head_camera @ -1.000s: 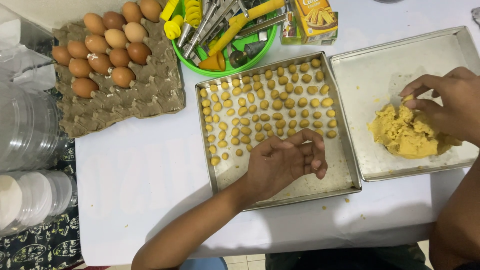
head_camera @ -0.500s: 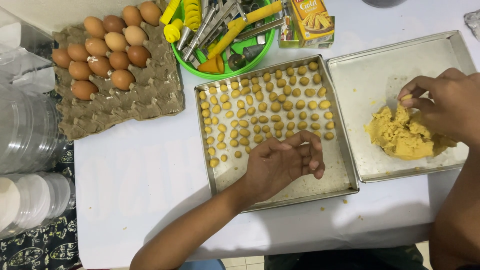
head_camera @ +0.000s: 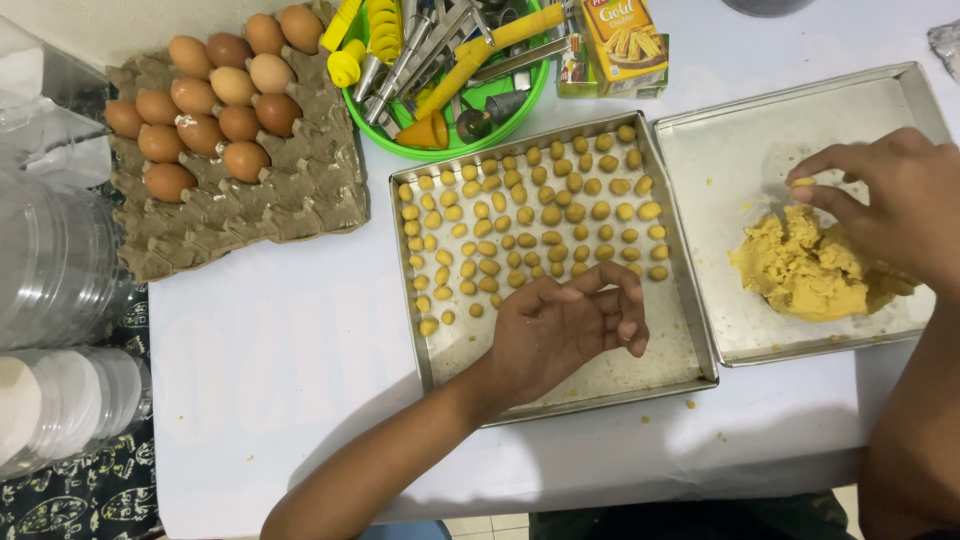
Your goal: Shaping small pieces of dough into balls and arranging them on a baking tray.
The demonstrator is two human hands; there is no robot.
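Observation:
My left hand (head_camera: 560,325) rests inside a square metal tray (head_camera: 445,385), fingers loosely curled, palm turned up, nothing visible in it. It lies just below rows of small yellow dough balls (head_camera: 540,210) that fill the tray's upper half. My right hand (head_camera: 900,200) hovers over a second metal tray (head_camera: 730,170) on the right, thumb and fingertips pinching a small bit of dough (head_camera: 800,182). A yellow dough lump (head_camera: 810,270) lies right under that hand.
A cardboard egg tray (head_camera: 300,190) with brown eggs (head_camera: 215,100) sits at the top left. A green bowl (head_camera: 450,150) of metal and yellow tools and a small box (head_camera: 625,40) stand behind the trays. Clear plastic containers (head_camera: 50,260) and lids (head_camera: 60,400) line the left edge.
My right hand has lifted off the dough lump with a pinched-off bit between its fingertips. My left hand has stayed in place in the tray.

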